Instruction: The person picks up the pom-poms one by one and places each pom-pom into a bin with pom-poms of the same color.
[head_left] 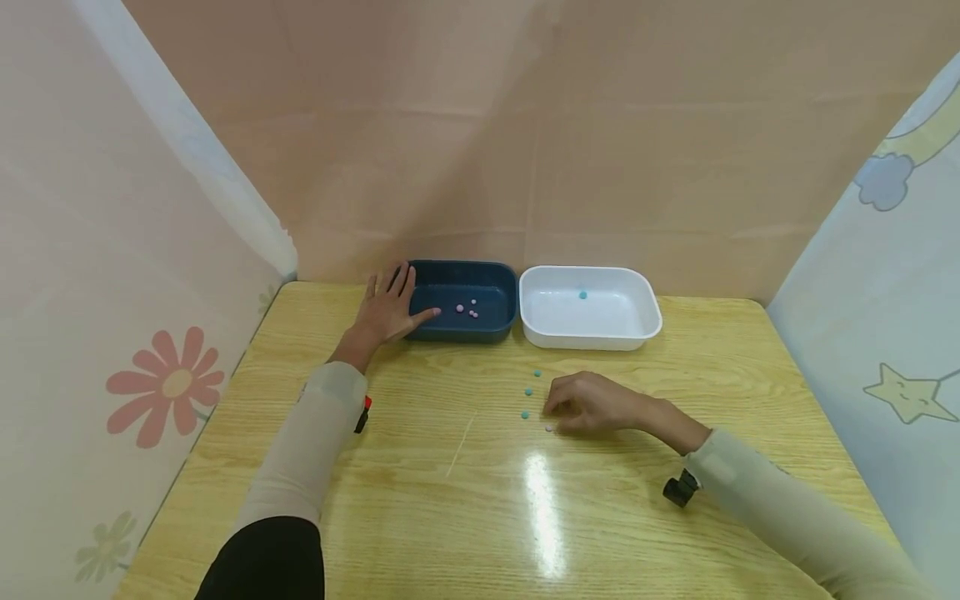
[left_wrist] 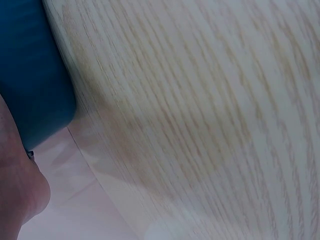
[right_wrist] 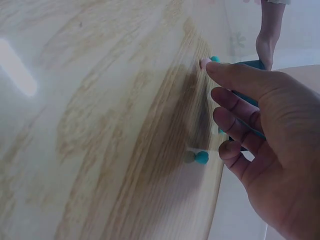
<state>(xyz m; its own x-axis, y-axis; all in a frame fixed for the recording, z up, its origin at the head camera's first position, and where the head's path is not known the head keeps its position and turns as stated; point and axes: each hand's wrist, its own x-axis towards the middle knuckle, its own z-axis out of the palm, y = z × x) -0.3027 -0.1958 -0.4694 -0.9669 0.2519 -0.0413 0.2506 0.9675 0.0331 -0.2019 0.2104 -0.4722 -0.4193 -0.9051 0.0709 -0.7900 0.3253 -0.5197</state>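
My left hand [head_left: 386, 312] rests with spread fingers over the left end of a dark blue tray [head_left: 465, 336]. Several small pink balls [head_left: 460, 308] lie on that tray's floor. My right hand [head_left: 592, 402] is low over the table, fingers loosely bent. In the right wrist view its thumb tip is right at a small pink ball [right_wrist: 205, 63] on the wood, with a gap between thumb and the lower fingers [right_wrist: 232, 122]. Three teal balls [head_left: 528, 392] lie in a row just left of this hand. The left wrist view shows only the hand's edge beside the tray wall [left_wrist: 40, 75].
A white tray [head_left: 592, 342] stands right of the blue one, holding one teal ball [head_left: 583, 295]. Both are near the back edge of the wooden table [head_left: 420, 517]. A tan sheet [head_left: 525, 150] hangs behind, with patterned panels at either side.
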